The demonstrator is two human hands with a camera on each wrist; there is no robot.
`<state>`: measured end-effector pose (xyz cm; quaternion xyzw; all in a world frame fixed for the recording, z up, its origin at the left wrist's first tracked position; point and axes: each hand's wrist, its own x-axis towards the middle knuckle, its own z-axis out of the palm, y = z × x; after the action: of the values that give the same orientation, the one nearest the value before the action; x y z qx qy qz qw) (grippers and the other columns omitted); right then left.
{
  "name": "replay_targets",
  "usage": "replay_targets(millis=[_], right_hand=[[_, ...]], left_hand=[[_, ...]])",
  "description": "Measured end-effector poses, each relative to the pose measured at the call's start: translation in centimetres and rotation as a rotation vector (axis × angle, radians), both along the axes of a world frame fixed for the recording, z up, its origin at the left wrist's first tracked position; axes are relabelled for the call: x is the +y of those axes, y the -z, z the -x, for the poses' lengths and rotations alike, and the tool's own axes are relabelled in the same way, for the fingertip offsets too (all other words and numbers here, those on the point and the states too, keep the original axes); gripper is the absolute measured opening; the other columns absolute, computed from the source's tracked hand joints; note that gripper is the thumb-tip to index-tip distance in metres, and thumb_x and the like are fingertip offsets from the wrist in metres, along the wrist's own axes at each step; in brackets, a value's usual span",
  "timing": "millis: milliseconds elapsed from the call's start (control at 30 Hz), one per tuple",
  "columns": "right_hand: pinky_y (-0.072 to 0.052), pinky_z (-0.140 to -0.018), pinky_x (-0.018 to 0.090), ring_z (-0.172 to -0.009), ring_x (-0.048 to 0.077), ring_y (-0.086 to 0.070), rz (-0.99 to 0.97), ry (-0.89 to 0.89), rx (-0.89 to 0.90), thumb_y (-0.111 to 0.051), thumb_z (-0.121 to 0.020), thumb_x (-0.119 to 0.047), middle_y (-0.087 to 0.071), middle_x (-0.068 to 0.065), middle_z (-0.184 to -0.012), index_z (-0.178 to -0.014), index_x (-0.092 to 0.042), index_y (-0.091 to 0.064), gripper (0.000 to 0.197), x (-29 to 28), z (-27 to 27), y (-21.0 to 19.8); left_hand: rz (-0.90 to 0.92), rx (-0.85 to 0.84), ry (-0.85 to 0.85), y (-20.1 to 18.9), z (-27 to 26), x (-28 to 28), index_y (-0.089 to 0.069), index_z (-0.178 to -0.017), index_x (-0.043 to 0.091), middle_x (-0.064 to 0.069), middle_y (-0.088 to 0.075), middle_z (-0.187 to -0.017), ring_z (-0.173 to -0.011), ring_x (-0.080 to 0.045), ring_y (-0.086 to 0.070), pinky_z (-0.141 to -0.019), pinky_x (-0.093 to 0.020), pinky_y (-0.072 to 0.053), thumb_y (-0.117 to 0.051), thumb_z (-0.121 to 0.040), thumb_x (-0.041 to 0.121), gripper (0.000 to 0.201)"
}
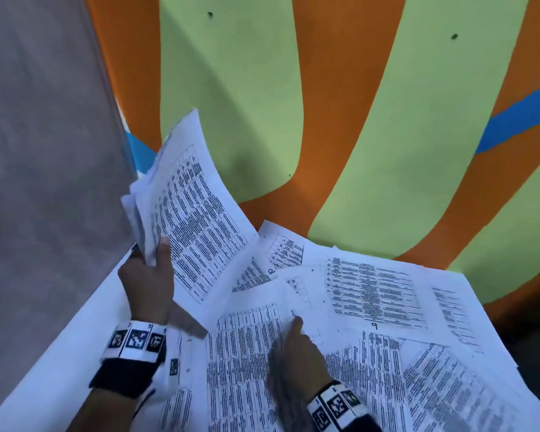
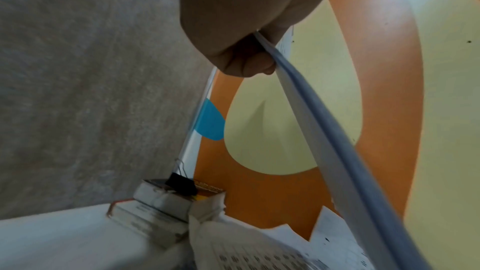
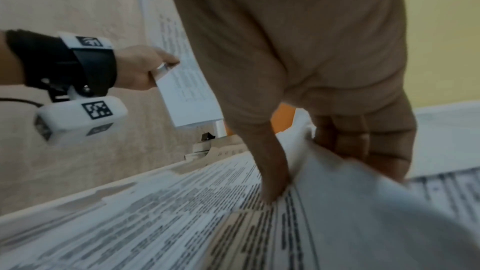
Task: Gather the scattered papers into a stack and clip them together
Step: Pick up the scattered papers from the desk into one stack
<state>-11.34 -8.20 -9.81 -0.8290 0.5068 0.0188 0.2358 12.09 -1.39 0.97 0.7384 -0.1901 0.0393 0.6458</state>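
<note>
Holding, left hand: the left hand [image 1: 148,285] is raised off the tabletop [image 1: 60,363] at its left edge, thumb on the printed face and fingers curled behind; its grip is closed on a gathered bundle of sheets [image 1: 190,207]; the bundle stands tilted, leaning up and away toward the striped wall [image 1: 371,120]; the left wrist view shows the sheets' edges [image 2: 324,130] running out of the closed fist [image 2: 246,48]
Pinching, right hand: the right hand [image 1: 296,353] is lowered onto the spread of loose papers [image 1: 371,291]; thumb [image 3: 272,182] pressed on top of one printed sheet [image 3: 350,202], fingers [image 3: 363,141] curled under its lifted edge; the grip is closed on that sheet, which is partly raised while the papers around it lie flat
Loose papers: overlapping at varied angles across the middle and right of the tabletop, printed with dense tables; one bears a handwritten mark that reads like a 9
Binder clip: a black binder clip [image 2: 182,185] sits on top of a small box [image 2: 155,206] at the far left corner of the tabletop, apart from both hands
Wrists: each wrist carries a dark band with black-and-white coded tags; a white camera unit [image 3: 78,118] hangs under the left wrist
</note>
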Motion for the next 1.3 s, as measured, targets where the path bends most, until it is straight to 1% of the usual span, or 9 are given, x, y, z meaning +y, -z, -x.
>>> replay_targets(millis=[133, 267, 433, 567, 767, 900, 1000, 1067, 1300], right_hand=[[-0.041, -0.060, 0.028, -0.085, 0.023, -0.064, 0.065, -0.008, -0.089, -0.056, -0.089, -0.027, -0.065, 0.004, -0.087, -0.083, -0.016, -0.054, 0.013, -3.8, 1.9, -3.1], [-0.029, -0.049, 0.029, -0.067, 0.017, -0.050, 0.064, 0.048, -0.188, -0.068, -0.083, -0.014, -0.048, -0.001, -0.058, -0.052, -0.021, -0.037, 0.044, -8.2, 1.4, -6.4], [-0.034, -0.052, 0.024, -0.069, 0.022, -0.049, -0.037, 0.053, -0.134, -0.069, -0.078, -0.030, -0.047, 0.014, -0.081, -0.054, -0.024, -0.031, 0.045, -12.5, -3.6, -2.8], [-0.039, -0.072, 0.032, -0.101, 0.027, -0.047, -0.045, 0.033, 0.085, -0.074, -0.069, -0.051, -0.044, 0.012, -0.101, -0.069, -0.018, -0.049, 0.041, -10.9, -7.1, -1.9], [-0.057, -0.071, 0.034, -0.082, 0.028, -0.067, -0.021, 0.031, -0.093, -0.063, -0.079, -0.015, -0.069, 0.011, -0.094, -0.098, -0.011, -0.058, 0.020, -9.7, -8.0, -1.4], [-0.054, -0.067, 0.036, -0.081, 0.031, -0.066, 0.008, 0.066, -0.289, -0.066, -0.077, -0.005, -0.066, 0.011, -0.087, -0.120, -0.006, -0.045, 0.048, -10.1, -5.5, -3.6], [-0.040, -0.056, 0.027, -0.074, 0.024, -0.063, 0.051, -0.045, -0.226, -0.069, -0.074, -0.006, -0.064, 0.006, -0.068, -0.078, -0.012, -0.062, 0.010, -11.4, -3.3, -7.1], [-0.029, -0.048, 0.021, -0.070, 0.018, -0.055, 0.042, -0.131, -0.099, -0.069, -0.080, -0.009, -0.055, 0.000, -0.060, -0.060, -0.015, -0.055, 0.025, -13.0, -1.9, -9.7], [-0.044, -0.073, 0.029, -0.099, 0.030, -0.063, 0.129, -0.364, 0.265, -0.061, -0.084, -0.020, -0.067, 0.015, -0.103, -0.095, -0.008, -0.069, 0.018, -16.1, -4.1, -11.1]], left_hand=[[0.049, -0.051, -0.093, -0.9, -2.6, 1.7, -0.067, -0.102, -0.009, -0.010, -0.064, -0.091, -0.086, -0.017, -0.059, -0.073, -0.031, -0.043, -0.063, -0.091, 0.026, 0.037], [0.053, -0.088, -0.166, -0.8, -5.1, 2.7, -0.068, -0.097, -0.009, -0.020, -0.070, -0.096, -0.088, -0.021, -0.065, -0.073, -0.027, -0.042, -0.063, -0.090, 0.030, 0.039], [0.031, -0.104, -0.199, -0.5, -5.8, 3.3, -0.065, -0.089, -0.015, -0.033, -0.069, -0.094, -0.092, -0.038, -0.068, -0.066, -0.033, -0.045, -0.062, -0.092, 0.029, 0.044], [0.066, -0.097, -0.181, 0.0, -6.4, 3.9, -0.066, -0.090, -0.013, -0.030, -0.070, -0.093, -0.088, -0.029, -0.068, -0.069, -0.030, -0.044, -0.063, -0.091, 0.030, 0.042], [0.055, -0.095, -0.161, 0.7, -6.7, 4.3, -0.067, -0.091, -0.011, -0.029, -0.070, -0.095, -0.093, -0.036, -0.069, -0.074, -0.032, -0.048, -0.064, -0.090, 0.026, 0.038], [0.052, -0.102, -0.167, 0.5, -6.7, 4.5, -0.067, -0.093, -0.011, -0.028, -0.070, -0.094, -0.088, -0.030, -0.068, -0.069, -0.024, -0.041, -0.064, -0.091, 0.021, 0.033], [0.041, -0.151, -0.177, 0.0, -7.1, 4.5, -0.067, -0.099, -0.011, -0.026, -0.070, -0.101, -0.095, -0.022, -0.064, -0.077, -0.023, -0.043, -0.063, -0.091, 0.021, 0.033], [0.050, -0.151, -0.192, -0.2, -7.3, 4.5, -0.067, -0.102, -0.011, -0.026, -0.069, -0.106, -0.099, -0.019, -0.063, -0.082, -0.024, -0.044, -0.063, -0.091, 0.022, 0.035], [0.027, -0.123, -0.194, -0.2, -7.6, 4.7, -0.067, -0.105, -0.009, -0.024, -0.069, -0.107, -0.104, -0.027, -0.066, -0.085, -0.026, -0.045, -0.063, -0.091, 0.025, 0.037]])
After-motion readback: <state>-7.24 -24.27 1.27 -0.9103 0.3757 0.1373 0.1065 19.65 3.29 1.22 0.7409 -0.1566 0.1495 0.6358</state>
